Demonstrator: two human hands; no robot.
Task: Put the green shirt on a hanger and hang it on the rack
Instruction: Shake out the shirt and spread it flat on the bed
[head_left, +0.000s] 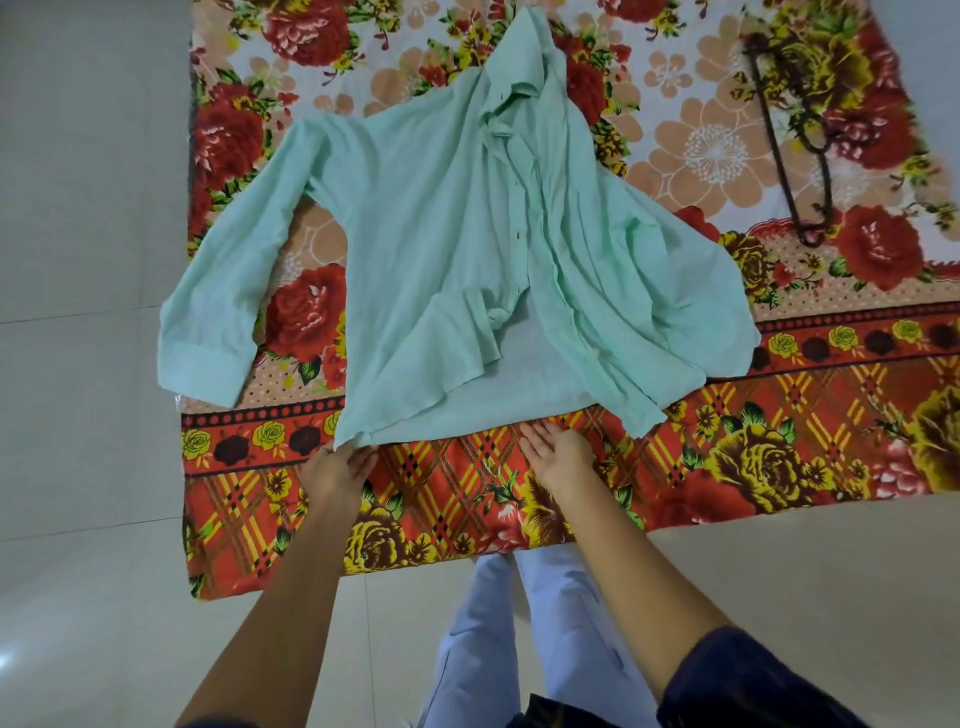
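A pale green shirt (441, 249) lies spread front-up on a floral blanket (779, 395), collar away from me, its front partly open and its right side bunched in folds. One sleeve stretches out to the left. My left hand (337, 465) touches the shirt's lower left hem corner; I cannot tell whether the fingers pinch it. My right hand (558, 449) rests flat and open on the blanket just below the hem, holding nothing. A dark hanger (795, 156) lies on the blanket at the upper right, apart from the shirt.
The blanket covers a raised flat surface whose near edge hangs down in front of my legs (519, 623). Pale tiled floor (78, 364) surrounds it on the left and right. No rack is in view.
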